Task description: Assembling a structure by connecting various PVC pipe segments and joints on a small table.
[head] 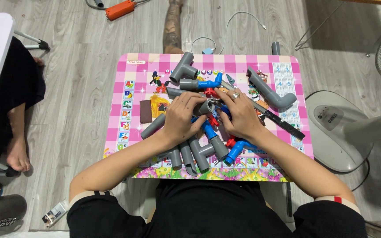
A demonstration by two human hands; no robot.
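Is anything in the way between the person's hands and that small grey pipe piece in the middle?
Nothing visible is. The left hand and the right hand both already touch the grey pipe fitting, meeting over the heap of grey and blue pipe parts on the pink table.

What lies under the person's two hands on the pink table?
Under the left hand and right hand lie grey pipe pieces and blue fittings. Whatever lies directly beneath the palms is hidden.
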